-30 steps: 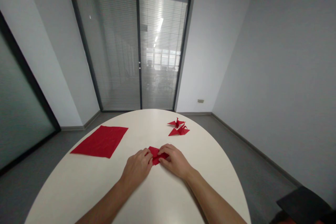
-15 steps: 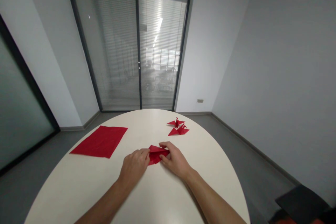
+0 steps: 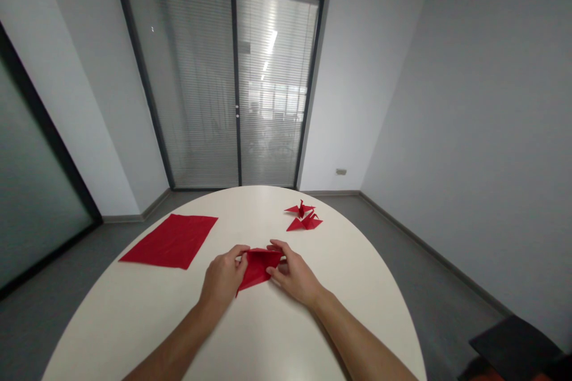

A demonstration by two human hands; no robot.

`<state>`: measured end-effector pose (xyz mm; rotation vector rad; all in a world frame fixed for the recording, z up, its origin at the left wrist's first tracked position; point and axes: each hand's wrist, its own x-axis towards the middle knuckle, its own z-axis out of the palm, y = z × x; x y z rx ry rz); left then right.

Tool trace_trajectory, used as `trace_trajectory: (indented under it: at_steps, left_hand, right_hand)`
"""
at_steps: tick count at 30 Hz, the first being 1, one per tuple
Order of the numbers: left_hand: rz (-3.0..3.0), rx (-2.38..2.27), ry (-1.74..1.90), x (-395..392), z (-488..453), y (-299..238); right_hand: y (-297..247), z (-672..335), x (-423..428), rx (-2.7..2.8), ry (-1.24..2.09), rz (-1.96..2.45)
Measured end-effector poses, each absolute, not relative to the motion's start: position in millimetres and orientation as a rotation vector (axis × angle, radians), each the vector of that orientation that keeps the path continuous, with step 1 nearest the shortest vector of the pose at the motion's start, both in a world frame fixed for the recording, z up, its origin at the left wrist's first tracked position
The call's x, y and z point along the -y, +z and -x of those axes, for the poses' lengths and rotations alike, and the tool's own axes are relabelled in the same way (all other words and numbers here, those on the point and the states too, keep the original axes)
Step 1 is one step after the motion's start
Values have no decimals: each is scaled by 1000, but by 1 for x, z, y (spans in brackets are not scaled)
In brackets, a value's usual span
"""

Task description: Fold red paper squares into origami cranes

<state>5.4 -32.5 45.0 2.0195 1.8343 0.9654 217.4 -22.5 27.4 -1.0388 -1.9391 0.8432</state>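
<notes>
A partly folded piece of red paper [image 3: 258, 269] is held between both hands, low over the middle of the table. Its upper layer stands raised, so a dark hollow shows inside, and one corner points down to the left. My left hand [image 3: 222, 277] pinches its left edge between thumb and fingers. On the opposite side my right hand [image 3: 295, 272] is closed on the right edge, thumb in front and fingers behind. Just beyond the right hand are two folded red paper cranes, one [image 3: 304, 223] nearer and one [image 3: 301, 209] farther.
A flat red sheet [image 3: 172, 242] lies at the left on the round white table [image 3: 286, 339]. Behind the table stand glazed panels with blinds [image 3: 196, 83]. A dark chair [image 3: 513, 339] is at the lower right, beside the grey wall.
The red paper has been opened out and turned, with more of its inner face and a lower left corner showing. My left hand has shifted slightly left along its edge.
</notes>
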Motion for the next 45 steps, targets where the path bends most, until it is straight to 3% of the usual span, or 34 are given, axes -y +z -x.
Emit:
trace_trajectory:
  at_steps: [5,17,28,32,37,45]
  left_hand:
    - [-1682,-1491,1261,22,-4,32]
    - [-1567,-1467,1297,4,12,13]
    - [-1817,-1716,1142,9,15,16]
    - [-2124,-1529,1043,21,0,21]
    - [-2522,-1438,630,36,-12,12]
    - [-2619,-1289,399,43,-8,19]
  right_hand:
    - [30,-217,23,1998,749,1023]
    - [29,-216,28,2250,615,950]
    - [34,-213,28,2426,453,936]
    - [43,-214,31,2474,377,910]
    - [49,-217,29,2471,297,999]
    - [40,-224,25,2436,351,1073]
